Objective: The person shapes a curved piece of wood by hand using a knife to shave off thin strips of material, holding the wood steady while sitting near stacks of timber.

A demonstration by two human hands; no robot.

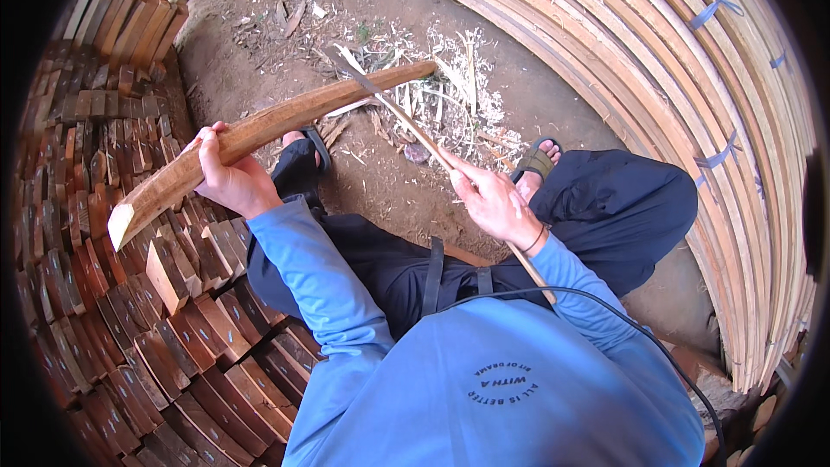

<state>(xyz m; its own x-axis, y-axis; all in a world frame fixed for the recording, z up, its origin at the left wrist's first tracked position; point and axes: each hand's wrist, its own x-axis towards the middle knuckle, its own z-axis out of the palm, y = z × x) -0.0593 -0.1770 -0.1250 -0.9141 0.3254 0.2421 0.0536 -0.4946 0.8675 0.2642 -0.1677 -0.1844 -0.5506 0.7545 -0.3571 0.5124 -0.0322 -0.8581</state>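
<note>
Head view, places given from the long reddish-brown curved wooden billet [285, 125].

My left hand [226, 175]: clamped around the billet's nearer part, holding it raised and slanted, its cut end low at my left.

My right hand [493, 201]: well apart from the left, closed on the thin pale handle of a long-handled blade tool [406, 121], whose tip meets the billet's far end.

Pale wood shavings [441, 91]: on the dirt just beyond that far end.

Stacked reddish wood blocks [130, 311]: beneath and left of the billet.

Bundled pale curved slats [692, 121]: well to its right.
</note>
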